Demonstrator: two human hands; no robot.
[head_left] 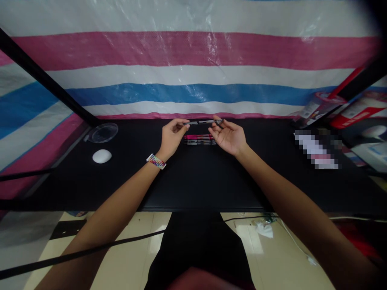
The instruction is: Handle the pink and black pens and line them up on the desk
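Observation:
A slim dark pen (200, 122) is held level above the black table, near its back edge. My left hand (173, 135) is closed, pinching the pen's left end between thumb and fingers. At the pen's right end, my right hand (228, 135) has its palm partly turned up and its curled fingers around the pen. Just below, several pens lie side by side on the table between my hands: pink pens (196, 137) at the back and grey-black pens (199, 142) in front. A woven colored bracelet (156, 161) is on my left wrist.
A clear round lid (102, 133) and a white rounded object (102, 156) lie on the table's left side. To the right are a clear tub (314, 108), a red-and-white container (358, 110) and a pixelated item (316, 150). Striped sheeting (193, 48) hangs behind the black table (193, 181).

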